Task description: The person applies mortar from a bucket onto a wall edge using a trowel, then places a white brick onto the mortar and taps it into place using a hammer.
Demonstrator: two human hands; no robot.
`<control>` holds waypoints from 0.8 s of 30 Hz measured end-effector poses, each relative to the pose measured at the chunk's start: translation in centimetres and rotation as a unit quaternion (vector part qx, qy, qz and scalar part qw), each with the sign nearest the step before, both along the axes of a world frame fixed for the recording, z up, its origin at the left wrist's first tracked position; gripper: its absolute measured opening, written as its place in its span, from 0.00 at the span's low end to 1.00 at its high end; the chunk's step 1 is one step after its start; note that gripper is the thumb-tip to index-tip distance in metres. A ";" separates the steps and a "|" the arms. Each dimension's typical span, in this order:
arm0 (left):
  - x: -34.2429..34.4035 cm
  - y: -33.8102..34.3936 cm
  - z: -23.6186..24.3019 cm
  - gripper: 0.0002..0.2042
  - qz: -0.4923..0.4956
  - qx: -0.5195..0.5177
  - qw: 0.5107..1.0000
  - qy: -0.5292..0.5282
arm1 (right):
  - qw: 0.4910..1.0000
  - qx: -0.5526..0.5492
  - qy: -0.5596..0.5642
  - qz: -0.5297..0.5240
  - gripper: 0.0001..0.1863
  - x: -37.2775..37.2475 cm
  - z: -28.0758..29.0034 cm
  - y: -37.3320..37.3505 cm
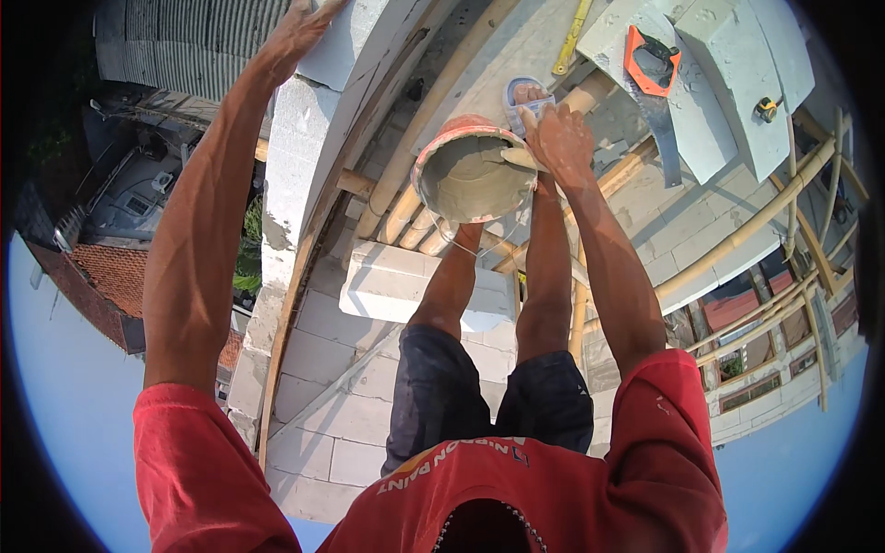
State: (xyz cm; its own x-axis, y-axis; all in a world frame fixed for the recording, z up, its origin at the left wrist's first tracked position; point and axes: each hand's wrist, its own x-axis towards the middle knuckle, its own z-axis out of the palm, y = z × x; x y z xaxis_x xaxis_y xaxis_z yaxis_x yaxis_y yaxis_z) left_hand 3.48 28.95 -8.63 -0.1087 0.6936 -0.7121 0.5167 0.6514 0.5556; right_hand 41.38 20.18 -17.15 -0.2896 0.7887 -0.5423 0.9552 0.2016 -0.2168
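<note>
A red-rimmed bucket (468,126) with a wire handle hangs before my legs, tilted toward me, with wet grey mortar (466,184) inside. My right hand (560,140) is at its right rim, closed around what looks like the pale handle of a trowel (519,158); the tool's other end reaches into the mortar. At the top edge, my left hand (300,37) lies on a white lightweight block (336,51) of the wall, fingers stretched and partly cut off by the picture's edge.
Bamboo poles (433,115) form scaffolding around my feet. At the right, an orange-handled handsaw (653,69) and a tape measure (766,109) lie on white blocks (714,147). A yellow level-like bar (573,37) lies farther off. Left of the block wall (290,175) there is a drop toward roofs (111,276).
</note>
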 end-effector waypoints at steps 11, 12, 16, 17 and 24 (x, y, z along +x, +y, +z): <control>0.2 -1.4 0.7 0.58 0.022 0.017 1.000 -0.011 | 0.950 -0.220 0.024 0.219 0.17 3.8 7.1 -4.8; -0.1 -1.6 1.5 0.58 0.025 0.017 1.000 -0.007 | 0.952 -0.207 0.017 0.224 0.17 3.9 9.5 -3.9; 0.2 -2.4 1.7 0.58 0.032 0.020 0.999 -0.018 | 0.940 -0.104 0.019 0.324 0.18 5.8 12.5 -0.1; 0.2 -2.5 1.7 0.58 0.032 0.019 0.999 -0.018 | 0.938 -0.105 0.018 0.330 0.18 6.1 12.3 1.0; 0.9 -2.9 1.3 0.58 0.047 0.026 0.998 -0.042 | 0.819 0.016 0.003 0.574 0.32 7.0 5.1 9.6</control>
